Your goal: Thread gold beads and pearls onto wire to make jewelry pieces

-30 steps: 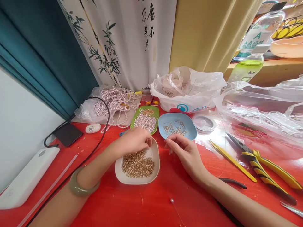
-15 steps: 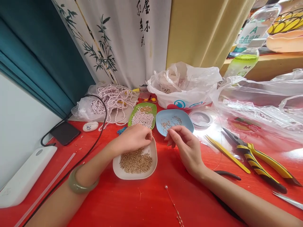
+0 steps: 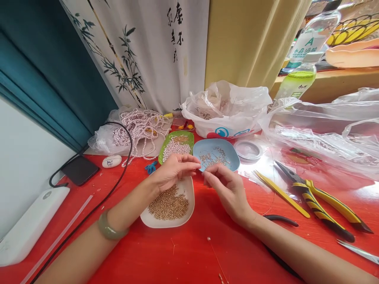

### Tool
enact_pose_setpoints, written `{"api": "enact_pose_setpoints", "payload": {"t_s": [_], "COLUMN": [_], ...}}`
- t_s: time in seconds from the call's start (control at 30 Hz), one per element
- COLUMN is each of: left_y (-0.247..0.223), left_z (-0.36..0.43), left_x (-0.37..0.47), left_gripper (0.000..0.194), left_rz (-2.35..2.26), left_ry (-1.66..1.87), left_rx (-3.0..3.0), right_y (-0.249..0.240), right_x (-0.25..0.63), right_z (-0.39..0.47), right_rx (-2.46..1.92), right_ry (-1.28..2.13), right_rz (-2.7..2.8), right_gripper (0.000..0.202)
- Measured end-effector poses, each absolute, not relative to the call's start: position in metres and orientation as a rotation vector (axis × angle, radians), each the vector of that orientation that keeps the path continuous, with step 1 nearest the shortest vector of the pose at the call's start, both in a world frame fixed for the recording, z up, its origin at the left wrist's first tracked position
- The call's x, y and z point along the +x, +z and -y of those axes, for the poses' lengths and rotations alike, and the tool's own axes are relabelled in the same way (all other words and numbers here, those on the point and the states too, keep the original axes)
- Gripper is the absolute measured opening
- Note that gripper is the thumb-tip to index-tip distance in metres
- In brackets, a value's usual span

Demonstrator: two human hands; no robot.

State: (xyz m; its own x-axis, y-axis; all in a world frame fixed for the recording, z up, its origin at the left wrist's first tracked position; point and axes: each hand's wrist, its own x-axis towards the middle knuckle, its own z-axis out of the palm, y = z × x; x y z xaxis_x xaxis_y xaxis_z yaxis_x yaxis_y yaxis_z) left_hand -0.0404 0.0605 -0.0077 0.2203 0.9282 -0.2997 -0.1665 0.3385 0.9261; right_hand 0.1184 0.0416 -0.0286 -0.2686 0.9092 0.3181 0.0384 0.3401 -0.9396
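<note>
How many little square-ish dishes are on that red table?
3: nearest, the white dish of gold beads; beyond it, the green dish; to the right of that, the blue dish. The plastic bags may hide more.

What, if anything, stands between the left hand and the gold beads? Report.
Nothing visible: the left hand hides part of the white dish, but the gold beads nearer the wearer lie uncovered.

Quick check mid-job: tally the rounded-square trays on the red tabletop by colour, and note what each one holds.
White tray: 1, with gold beads
Green tray: 1, with pale pink beads and a smaller gold cluster
Blue tray: 1, with tiny metallic pieces
Total: 3
</note>
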Motion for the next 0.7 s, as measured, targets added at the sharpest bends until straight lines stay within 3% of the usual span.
{"api": "enact_pose_setpoints", "payload": {"t_s": [0.7], "left_y": [-0.0106], "left_z": [-0.0601], "left_x": [-0.0417], "left_gripper": [0.015], "left_rz": [-1.068], "left_ry": [0.904], "left_rx": [0.903], "right_y": [-0.0285], "right_x": [0.1186], "right_z": [-0.0418], "right_rx": [-0.989], "right_ry": [1.176], "right_rz": [1.631], "right_gripper": [0.018]}}
